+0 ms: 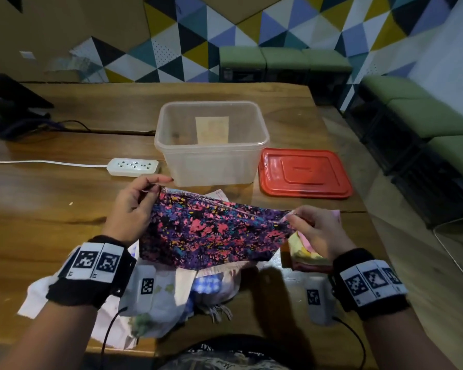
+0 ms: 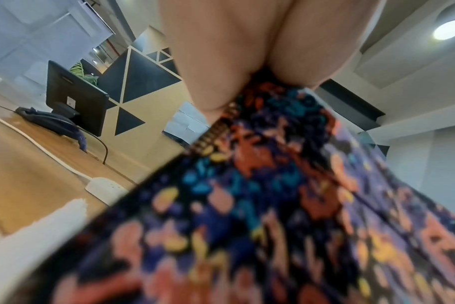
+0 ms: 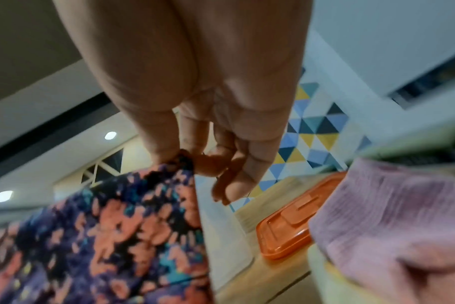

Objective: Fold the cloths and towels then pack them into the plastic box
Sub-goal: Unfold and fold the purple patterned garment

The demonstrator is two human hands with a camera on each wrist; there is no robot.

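Observation:
A dark cloth with pink, purple and blue specks (image 1: 211, 231) hangs stretched between my two hands above the table. My left hand (image 1: 137, 201) pinches its left top corner, and my right hand (image 1: 313, 228) pinches its right top corner. In the left wrist view the cloth (image 2: 260, 205) fills the lower frame under my thumb and finger. The right wrist view shows my fingers (image 3: 185, 148) pinched on the cloth's corner (image 3: 117, 226). The clear plastic box (image 1: 211, 142) stands open behind the cloth, and I see no cloth in it. A heap of unfolded pale cloths (image 1: 171, 289) lies under the held one.
The red lid (image 1: 305, 173) lies flat right of the box. A white power strip (image 1: 134, 166) with its cord sits left of the box. Folded yellow and pink cloths (image 1: 305, 255) lie under my right hand. A dark monitor base (image 1: 14, 108) stands far left.

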